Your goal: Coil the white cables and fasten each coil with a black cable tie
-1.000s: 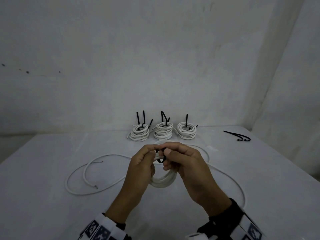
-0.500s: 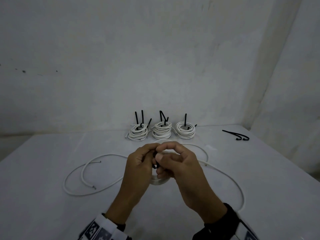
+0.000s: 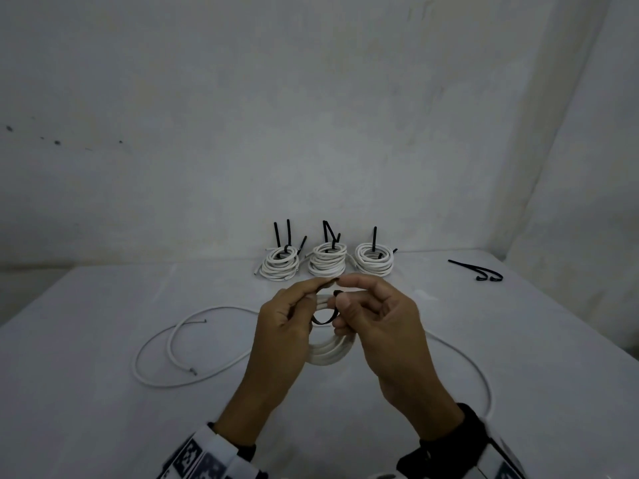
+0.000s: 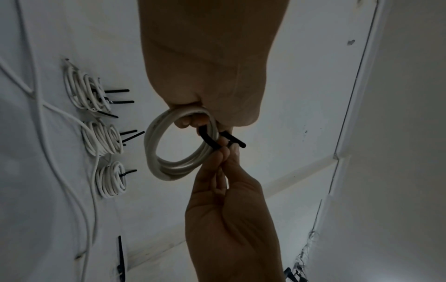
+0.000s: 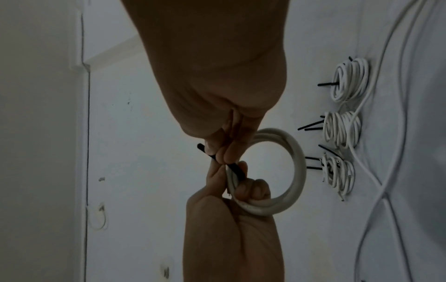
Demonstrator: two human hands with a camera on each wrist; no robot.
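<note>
Centre frame, left hand grips the cable coil; right hand pinches the black tie looped crosswise around its strands

A pale grey tabletop fills the lower half of the head view, its far edge meeting a rough, whitewashed wall. That wall carries a few small dark specks at the left (marks or chips, too small to tell which). At the right a second wall meets the first in a corner. In the right wrist view, a thin dark line runs along a wall, possibly a wire or a crack.
</note>
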